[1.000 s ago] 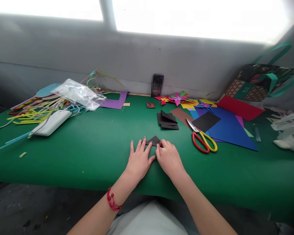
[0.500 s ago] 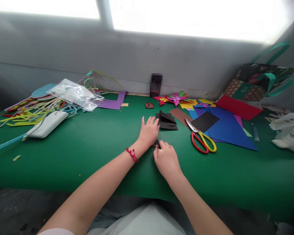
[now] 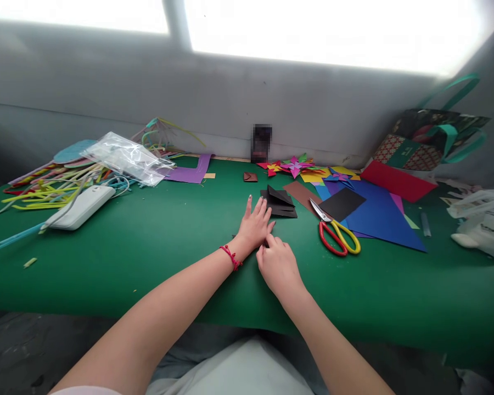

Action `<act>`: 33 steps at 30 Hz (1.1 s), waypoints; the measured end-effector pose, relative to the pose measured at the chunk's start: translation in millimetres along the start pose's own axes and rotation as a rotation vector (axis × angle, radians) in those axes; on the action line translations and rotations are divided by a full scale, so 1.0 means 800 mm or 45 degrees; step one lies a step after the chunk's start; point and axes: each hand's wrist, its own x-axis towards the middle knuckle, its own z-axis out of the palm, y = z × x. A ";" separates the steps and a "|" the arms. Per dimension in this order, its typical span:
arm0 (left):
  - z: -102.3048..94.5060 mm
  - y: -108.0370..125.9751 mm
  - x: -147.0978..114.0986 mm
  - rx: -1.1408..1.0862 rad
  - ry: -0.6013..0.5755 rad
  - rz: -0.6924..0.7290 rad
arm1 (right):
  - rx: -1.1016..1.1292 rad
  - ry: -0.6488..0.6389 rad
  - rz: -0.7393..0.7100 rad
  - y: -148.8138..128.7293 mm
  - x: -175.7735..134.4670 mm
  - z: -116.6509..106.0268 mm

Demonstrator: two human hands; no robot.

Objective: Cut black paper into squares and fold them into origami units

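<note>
My left hand (image 3: 254,224) lies flat on the table with its fingers stretched out, a red beaded bracelet (image 3: 231,258) at the wrist. Beneath it is a small piece of black paper (image 3: 264,244), mostly covered by the hand. Close against its thumb side, my right hand (image 3: 279,264) has its fingers curled and pinched at the paper's near edge. Just beyond the left fingertips rests a folded black paper piece (image 3: 280,204) with a raised flap. Scissors (image 3: 333,230) with one red and one yellow handle lie to the right, blades partly open.
Coloured sheets, among them a blue sheet (image 3: 381,214) and a black rectangle (image 3: 343,204), spread at right. Paper flowers (image 3: 295,165) and a small brown folded piece (image 3: 250,176) lie at the back. A white power bank-like device (image 3: 82,207) and a clear bag (image 3: 127,158) are left.
My left hand has shifted slightly right and covers more of the black paper, its thumb side now against my right fingers. My right hand has hardly moved.
</note>
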 end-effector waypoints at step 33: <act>0.012 -0.007 -0.003 -0.301 0.023 -0.172 | 0.649 0.493 0.269 0.039 0.051 -0.018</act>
